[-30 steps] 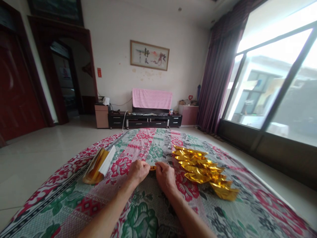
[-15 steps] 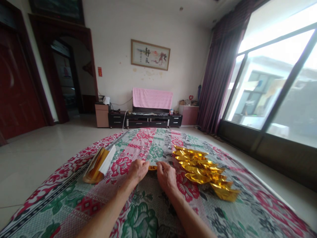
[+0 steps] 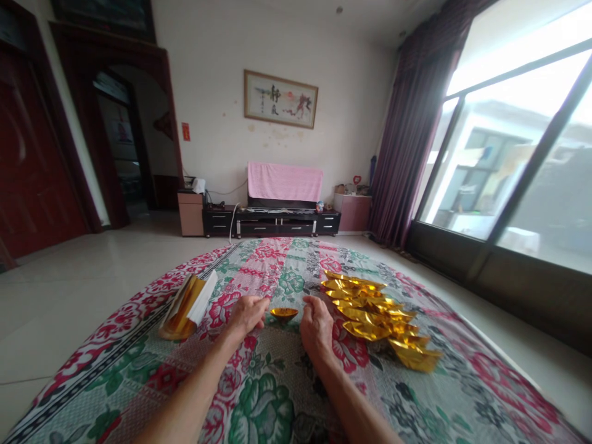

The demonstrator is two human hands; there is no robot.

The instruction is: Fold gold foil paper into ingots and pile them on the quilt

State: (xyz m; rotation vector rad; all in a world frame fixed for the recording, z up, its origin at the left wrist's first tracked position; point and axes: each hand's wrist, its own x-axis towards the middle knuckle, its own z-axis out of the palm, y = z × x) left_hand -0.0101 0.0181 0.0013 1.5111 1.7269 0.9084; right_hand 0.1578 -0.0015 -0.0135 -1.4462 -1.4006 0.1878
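Observation:
A small gold foil boat-like piece [image 3: 283, 314] lies on the flowered cloth [image 3: 263, 407] between my two hands, touching neither. Just left of it is my left hand [image 3: 250, 316], its fingers curled together with nothing seen in them. My right hand [image 3: 317, 320] is closed too, a little to the right of the piece, with no object showing in its fingers. Beyond my right hand, several folded gold foil pieces [image 3: 370, 308] lie in overlapping rows. On the left rests a bundle of gold sheets [image 3: 185, 305] with a white wrapping [image 3: 203, 299].
The round, cloth-covered table fills the foreground. Behind it stand a low black cabinet [image 3: 276, 228] and a screen draped with a pink cloth [image 3: 285, 181]. A purple curtain [image 3: 407, 135] and large windows are on the right, doorways on the left.
Both hands have let go of the small gold piece and moved apart, left hand to the left, right hand to the right. The piece now shows whole between them.

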